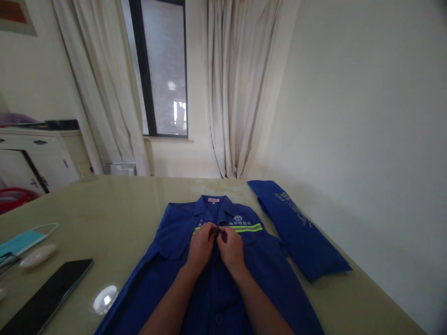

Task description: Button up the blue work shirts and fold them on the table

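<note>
A blue work jacket (pixel 171 237) with yellow-green reflective stripes lies spread front side up on the table, its collar at the far end. My left hand (pixel 203 242) and my right hand (pixel 230 246) meet at the front opening, just below the collar. The fingers of both are pinched on the jacket's edges at chest height. Whether a button sits between the fingertips is hidden. Lower on the front, a round dark button (pixel 218 318) shows between my forearms.
A folded blue bag with printed lettering (pixel 296 228) lies right of the jacket, near the wall. On the left are a black tablet or phone (pixel 49 295), a pale oval object (pixel 38 256) and a light-blue face mask (pixel 23 245). The table (pixel 115 209) is glossy.
</note>
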